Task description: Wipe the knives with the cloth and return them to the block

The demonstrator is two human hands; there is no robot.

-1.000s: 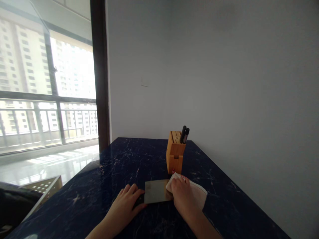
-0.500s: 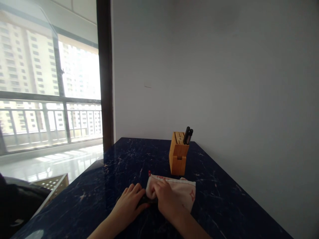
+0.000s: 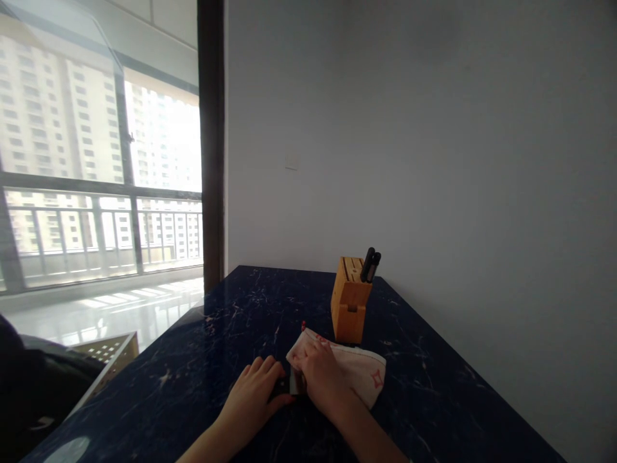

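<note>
My left hand is closed around the black handle of a knife. A short stretch of its shiny blade shows between my hands, pointing right. In my right hand is a pale pink cloth with red markings, its fingers pressing it over the blade. The rest of the blade is hidden under the cloth and hand. A small red tag or loop sticks up at the cloth's far left corner. Just beyond the cloth stands a wooden knife block, with two black handles rising from its right side.
Everything rests on a dark blue, marble-patterned table. A grey wall borders its far and right sides. To the left are a perforated light-coloured crate, a dark object and a large window.
My right hand and the cloth have shifted right, away from my left hand, baring part of the blade. My left hand keeps its hold on the handle. The view has turned slightly left.
</note>
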